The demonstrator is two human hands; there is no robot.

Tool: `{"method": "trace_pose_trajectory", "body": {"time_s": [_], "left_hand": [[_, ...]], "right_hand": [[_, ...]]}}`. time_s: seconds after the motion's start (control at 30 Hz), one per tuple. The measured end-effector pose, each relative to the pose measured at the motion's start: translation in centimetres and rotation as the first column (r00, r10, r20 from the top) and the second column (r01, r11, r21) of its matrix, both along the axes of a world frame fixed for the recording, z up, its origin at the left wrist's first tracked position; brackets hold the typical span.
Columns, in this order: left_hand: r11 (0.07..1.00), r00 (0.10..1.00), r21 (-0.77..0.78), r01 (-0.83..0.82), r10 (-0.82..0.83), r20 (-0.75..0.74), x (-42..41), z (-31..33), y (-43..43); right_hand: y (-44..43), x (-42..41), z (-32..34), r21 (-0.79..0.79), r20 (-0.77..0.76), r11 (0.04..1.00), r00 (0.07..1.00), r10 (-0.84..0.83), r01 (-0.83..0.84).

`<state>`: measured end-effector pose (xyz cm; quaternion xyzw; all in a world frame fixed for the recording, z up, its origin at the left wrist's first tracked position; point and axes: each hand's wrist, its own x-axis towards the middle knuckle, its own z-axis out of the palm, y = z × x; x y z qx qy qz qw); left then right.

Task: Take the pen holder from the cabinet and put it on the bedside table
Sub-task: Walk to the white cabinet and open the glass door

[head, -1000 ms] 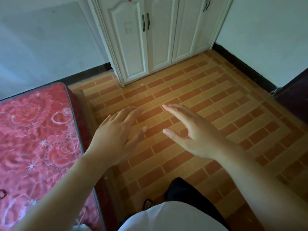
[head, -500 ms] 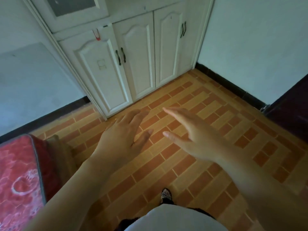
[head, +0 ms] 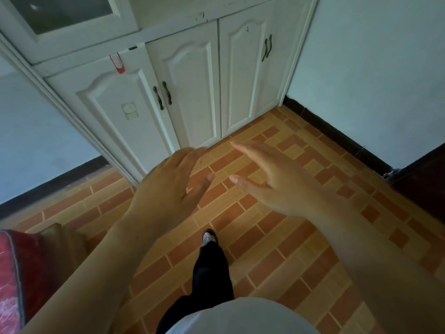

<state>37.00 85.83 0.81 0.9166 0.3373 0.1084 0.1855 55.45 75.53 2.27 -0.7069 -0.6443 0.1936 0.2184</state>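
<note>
A white cabinet (head: 187, 75) stands ahead against the wall, its lower doors closed, with dark handles (head: 163, 95) at the door seams and a glass-fronted upper door (head: 60, 13) at the top left. No pen holder is in view. My left hand (head: 168, 186) and my right hand (head: 269, 179) float side by side over the brick-pattern floor, short of the cabinet doors. Both hands are flat with fingers apart and hold nothing.
A red patterned mattress (head: 14, 268) juts in at the lower left. A red clip (head: 118, 65) hangs on the left lower door. A dark piece of furniture (head: 426, 179) sits at the right edge. My leg and shoe (head: 209, 237) step on the tiled floor (head: 277, 249).
The view has moved toward the cabinet and tilted up; the mattress has slid out to the lower left. Both hands stay empty and outstretched.
</note>
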Motion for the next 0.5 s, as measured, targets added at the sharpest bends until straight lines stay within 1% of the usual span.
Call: {"method": "trace_pose_trajectory", "body": {"time_s": [0.17,0.3,0.5], "left_hand": [[1.0,1.0,0.025,0.013,-0.013,0.021,6.3,-0.2,9.3],[0.996,0.996,0.029,0.081,-0.082,0.043,11.4,0.8,16.0],[0.983,0.982,0.013,0.182,-0.182,0.057,18.3,0.4,23.7]], "right_hand": [[8.7,5.4,-0.1,-0.005,0.021,0.999,0.998,-0.052,0.052],[14.8,9.8,0.9,-0.002,-0.001,0.994,0.994,-0.105,0.105],[21.2,16.0,1.9,0.035,0.047,0.984,0.983,-0.176,0.174]]}}
